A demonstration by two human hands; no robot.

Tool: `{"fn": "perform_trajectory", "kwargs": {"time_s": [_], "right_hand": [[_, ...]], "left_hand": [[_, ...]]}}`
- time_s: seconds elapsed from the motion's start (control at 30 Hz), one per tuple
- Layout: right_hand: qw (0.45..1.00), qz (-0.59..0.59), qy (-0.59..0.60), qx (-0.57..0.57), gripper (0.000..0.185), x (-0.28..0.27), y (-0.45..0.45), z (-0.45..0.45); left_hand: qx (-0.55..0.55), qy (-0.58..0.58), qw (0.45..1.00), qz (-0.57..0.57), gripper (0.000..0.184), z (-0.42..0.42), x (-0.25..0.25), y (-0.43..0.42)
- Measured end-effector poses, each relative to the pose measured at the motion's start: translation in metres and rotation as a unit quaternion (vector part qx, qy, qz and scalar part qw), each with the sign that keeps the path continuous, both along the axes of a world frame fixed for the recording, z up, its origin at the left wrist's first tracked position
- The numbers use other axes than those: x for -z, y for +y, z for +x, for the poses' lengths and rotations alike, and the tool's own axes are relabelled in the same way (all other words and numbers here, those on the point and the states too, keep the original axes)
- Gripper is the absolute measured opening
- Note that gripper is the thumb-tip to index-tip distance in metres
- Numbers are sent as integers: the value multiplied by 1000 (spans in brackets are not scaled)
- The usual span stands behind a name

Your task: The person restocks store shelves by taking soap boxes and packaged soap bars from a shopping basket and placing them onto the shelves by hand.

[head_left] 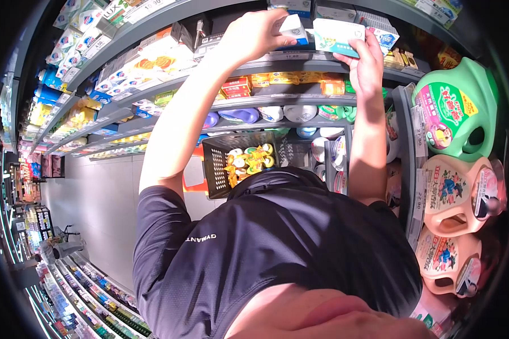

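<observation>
Near the top, my left hand (pixel 254 35) grips a small white and blue box (pixel 292 28) at the shelf, with its thumb on the near side. To the right, my right hand (pixel 365 59) has its thumb and fingers closed on a white and green box (pixel 331 35), held upright just in front of the same shelf. The two boxes are close together with a narrow gap between them. Other small white and blue boxes (pixel 385 38) stand just right of my right hand's fingers.
Lower shelves hold yellow packs (pixel 283 78) and purple bottles (pixel 240 115). A black basket (pixel 216 169) with yellow-wrapped items is in front of my body. Large green (pixel 483 85) and pink jugs (pixel 444 192) stand at the right. Grey floor (pixel 96 198) shows at the left.
</observation>
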State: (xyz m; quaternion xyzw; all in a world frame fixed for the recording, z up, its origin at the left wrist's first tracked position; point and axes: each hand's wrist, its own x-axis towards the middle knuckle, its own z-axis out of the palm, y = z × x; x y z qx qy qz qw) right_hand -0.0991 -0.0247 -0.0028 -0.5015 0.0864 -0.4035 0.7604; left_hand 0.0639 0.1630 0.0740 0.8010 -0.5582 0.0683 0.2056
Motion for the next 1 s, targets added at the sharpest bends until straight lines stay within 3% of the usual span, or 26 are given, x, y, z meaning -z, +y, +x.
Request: {"fn": "perform_trajectory", "kwargs": {"time_s": [0.2,0.47,0.77,1.0], "right_hand": [[993,24,-62,97,30,10,-13,6],[992,33,-79,96,30,8,-19,0],[990,-2,-94,108,29,0,-30,-8],[993,-29,-65,94,35,8,-31,-3]], "left_hand": [[6,-67,997,30,47,1,19,-32],[20,-61,998,26,50,-4,14,-46],[22,67,995,68,48,13,0,-46],[12,28,998,46,49,21,-9,-42]]}}
